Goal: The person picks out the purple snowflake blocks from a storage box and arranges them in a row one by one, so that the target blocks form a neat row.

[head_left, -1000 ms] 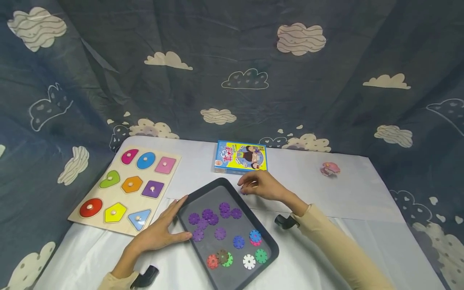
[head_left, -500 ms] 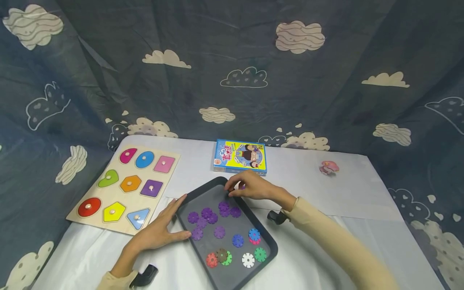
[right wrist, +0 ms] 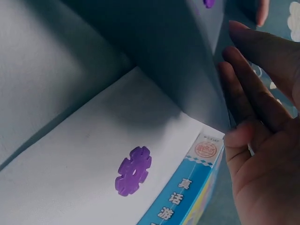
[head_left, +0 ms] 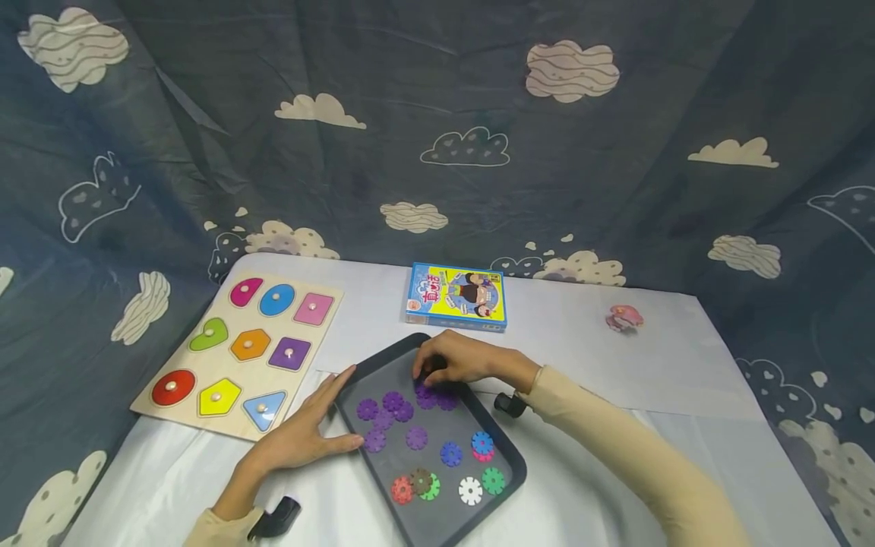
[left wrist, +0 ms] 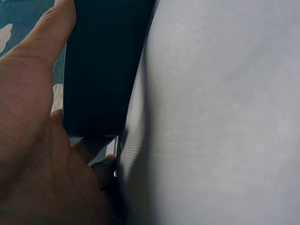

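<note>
The left hand (head_left: 301,437) lies flat, fingers straight, against the dark plastic tray (head_left: 509,480); the right hand (head_left: 459,360) curls over purple snowflake discs (head_left: 393,403) inside (grip unclear).

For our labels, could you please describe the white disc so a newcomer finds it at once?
Find the dark tray in the middle of the table. Along its near end lies a row of toothed discs. The white disc sits between a green and a red one, the only white piece.

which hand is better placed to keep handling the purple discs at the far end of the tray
Right. The right hand is over the far purple discs in the tray, while the left hand lies flat against the tray's near-left edge, steadying it.
</note>
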Tool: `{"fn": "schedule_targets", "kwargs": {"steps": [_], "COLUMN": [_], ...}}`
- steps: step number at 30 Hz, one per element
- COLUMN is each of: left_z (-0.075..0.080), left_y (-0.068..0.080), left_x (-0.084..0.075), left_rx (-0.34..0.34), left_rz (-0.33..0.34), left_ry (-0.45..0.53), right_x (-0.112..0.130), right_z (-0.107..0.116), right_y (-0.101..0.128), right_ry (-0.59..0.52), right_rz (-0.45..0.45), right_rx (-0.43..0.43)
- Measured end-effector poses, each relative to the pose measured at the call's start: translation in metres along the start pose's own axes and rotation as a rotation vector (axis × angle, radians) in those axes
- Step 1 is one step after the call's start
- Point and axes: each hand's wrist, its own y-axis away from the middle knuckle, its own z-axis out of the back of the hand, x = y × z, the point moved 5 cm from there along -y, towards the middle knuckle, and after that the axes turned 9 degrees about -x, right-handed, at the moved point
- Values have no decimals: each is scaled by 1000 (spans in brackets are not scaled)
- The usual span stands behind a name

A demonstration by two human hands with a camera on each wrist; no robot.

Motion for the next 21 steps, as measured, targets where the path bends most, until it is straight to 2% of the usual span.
{"fn": "schedule_targets", "kwargs": {"steps": [8,21], "left_z": [1,1], "left_y": [1,1], "left_x": [-3,-2], "left_rx": [-3,3], "left_rz": [1,4], "left_ry": [1,9], "right_x": [-6,-6], "right_z": [-8,-19], "right_y": [-2,-1], "right_ry": [45,88], "right_rz": [-39,-71], "right_rx": [52,35]}}
